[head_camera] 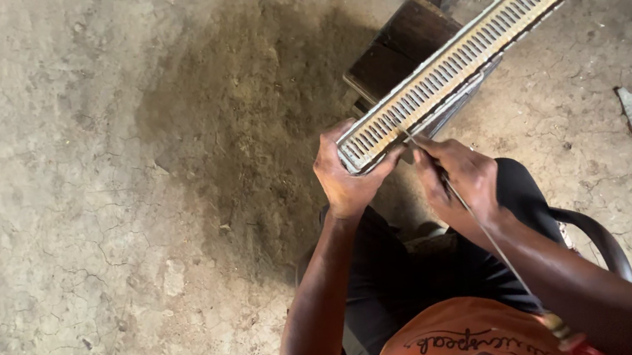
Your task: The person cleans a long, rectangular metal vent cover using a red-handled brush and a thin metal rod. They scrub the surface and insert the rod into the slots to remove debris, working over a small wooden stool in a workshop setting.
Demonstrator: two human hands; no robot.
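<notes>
Slotted metal grille (480,37), left hand (350,180) gripping it, right hand (459,176) holding rod (486,235), over stool (393,51).

I see my short-sleeved orange cotton shirt (453,346) with dark script and a pale red-and-white print on the chest, black trousers (399,274), and both forearms bare.

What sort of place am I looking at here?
Probably a rough repair workshop or yard: cracked, stained bare earth floor, a dark wooden stool, and a long slotted metal radiator core steadied by the left hand while the right hand works a thin metal rod into it.
</notes>
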